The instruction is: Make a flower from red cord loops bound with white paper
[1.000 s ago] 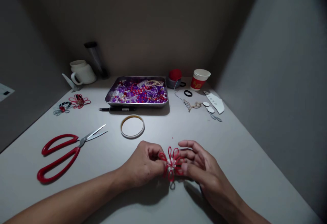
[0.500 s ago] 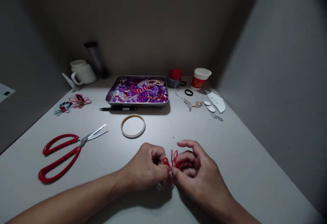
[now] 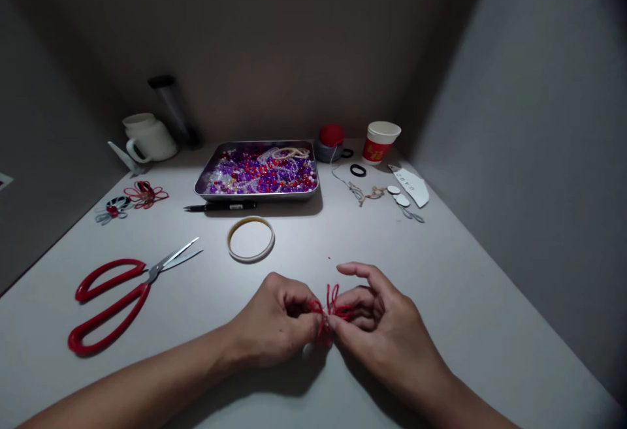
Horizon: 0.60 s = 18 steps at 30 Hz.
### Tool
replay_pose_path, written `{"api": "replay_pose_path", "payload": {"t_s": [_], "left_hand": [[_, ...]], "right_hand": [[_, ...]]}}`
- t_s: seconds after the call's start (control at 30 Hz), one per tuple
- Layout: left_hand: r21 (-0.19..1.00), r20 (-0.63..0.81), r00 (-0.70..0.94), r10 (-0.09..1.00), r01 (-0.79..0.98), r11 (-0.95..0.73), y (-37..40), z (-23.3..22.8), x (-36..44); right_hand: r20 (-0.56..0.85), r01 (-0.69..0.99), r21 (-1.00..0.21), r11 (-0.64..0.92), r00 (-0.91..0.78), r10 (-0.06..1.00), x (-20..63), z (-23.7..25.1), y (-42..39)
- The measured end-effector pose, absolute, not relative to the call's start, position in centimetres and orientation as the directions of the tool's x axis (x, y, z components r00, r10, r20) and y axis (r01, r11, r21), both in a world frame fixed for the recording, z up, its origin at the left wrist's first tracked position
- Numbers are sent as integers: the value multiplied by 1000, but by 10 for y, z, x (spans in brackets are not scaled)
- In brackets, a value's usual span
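Note:
Between my hands, low in the middle of the head view, is a small looped piece of red cord (image 3: 333,295), shaped like a flower. My left hand (image 3: 279,321) pinches its left side between thumb and curled fingers. From the other side my right hand (image 3: 382,324) grips it with the thumb against bent fingers, while the index finger stretches out above the loops. A small pale bit shows beneath the left thumb; its kind is unclear. The cord's centre is partly hidden by my fingertips.
Open red-handled scissors (image 3: 112,298) lie at left, near cord flowers (image 3: 145,195). A tape ring (image 3: 251,239) and pen (image 3: 220,207) lie before a bead tray (image 3: 257,198). A pitcher (image 3: 149,138) stands back left; a paper cup (image 3: 381,143) and cord spools (image 3: 330,142) back right.
The whole view has shifted slightly, so the table items appear a little further left. Both hands keep their hold on the red cord, with only slight finger movement.

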<state>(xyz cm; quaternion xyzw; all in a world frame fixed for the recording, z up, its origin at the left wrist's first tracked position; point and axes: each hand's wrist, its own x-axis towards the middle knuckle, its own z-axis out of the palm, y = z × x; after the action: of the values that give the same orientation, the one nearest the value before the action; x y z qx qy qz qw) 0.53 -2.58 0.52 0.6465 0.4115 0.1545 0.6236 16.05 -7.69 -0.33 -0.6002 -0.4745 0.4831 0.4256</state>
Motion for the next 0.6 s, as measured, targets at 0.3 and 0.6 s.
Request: {"api": "replay_pose_path", "payload": {"t_s": [0.3, 0.6], "left_hand": [[936, -219, 631, 745, 352, -23, -27, 5, 6], [947, -214, 621, 754, 322, 3, -27, 3, 6]], "right_hand": [[-120, 268, -953, -140, 93, 988, 158, -5, -78], [-40, 338, -938, -79, 122, 992, 153, -8, -80]]}}
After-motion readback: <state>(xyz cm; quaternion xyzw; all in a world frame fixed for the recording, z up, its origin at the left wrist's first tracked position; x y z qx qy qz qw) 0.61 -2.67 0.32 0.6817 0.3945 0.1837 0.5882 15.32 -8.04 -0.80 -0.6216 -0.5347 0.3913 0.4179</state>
